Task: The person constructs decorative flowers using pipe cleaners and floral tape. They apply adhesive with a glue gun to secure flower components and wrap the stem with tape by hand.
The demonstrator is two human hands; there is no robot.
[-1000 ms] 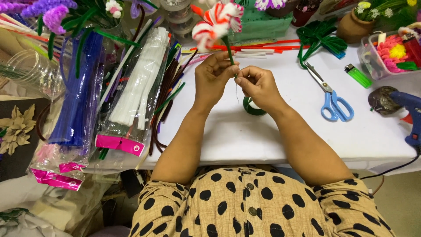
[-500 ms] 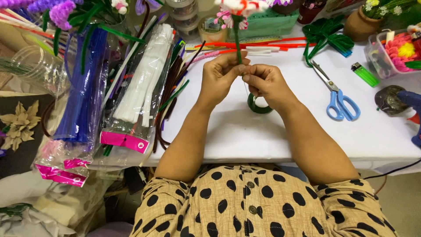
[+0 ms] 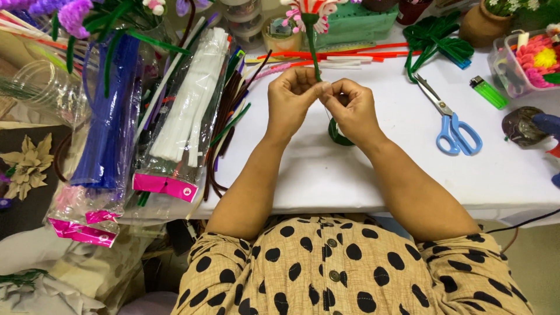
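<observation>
White table (image 3: 361, 175) under even, bright light, craft clutter along far edge. Dark lower surface (image 3: 29, 204) at left. Pale beige floor (image 3: 536, 256) near right, black cable (image 3: 525, 221) trailing over.

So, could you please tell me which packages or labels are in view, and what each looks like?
Clear bag of white pipe cleaners, left of the left hand: long, pink header.
Clear bag of blue pipe cleaners, further left: long, pink header.
No signs or screens.
</observation>
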